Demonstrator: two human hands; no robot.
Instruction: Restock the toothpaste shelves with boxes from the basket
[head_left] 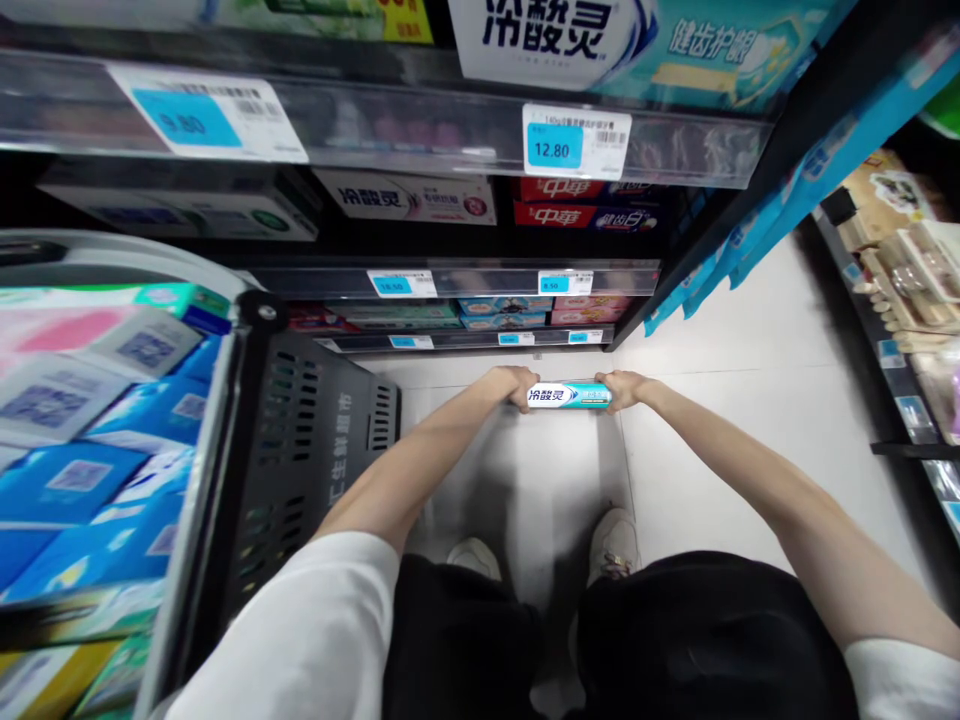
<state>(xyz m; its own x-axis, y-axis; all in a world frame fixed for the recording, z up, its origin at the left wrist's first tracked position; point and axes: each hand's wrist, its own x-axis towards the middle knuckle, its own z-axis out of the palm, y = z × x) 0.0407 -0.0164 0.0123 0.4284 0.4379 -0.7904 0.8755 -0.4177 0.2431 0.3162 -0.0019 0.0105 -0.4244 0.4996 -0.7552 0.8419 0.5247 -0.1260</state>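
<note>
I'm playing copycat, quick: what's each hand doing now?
Left hand: closed, holding the white-and-teal box by its left end.
Right hand: closed, holding its right end.

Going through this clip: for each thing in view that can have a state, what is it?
White-and-teal box: held at both ends
Left hand: closed on its left end
Right hand: closed on its right end
Gray basket: upright, loaded
Blue boxes: heaped inside the basket
Red boxes: stacked
12.80 price tag: facing out, readable
</note>
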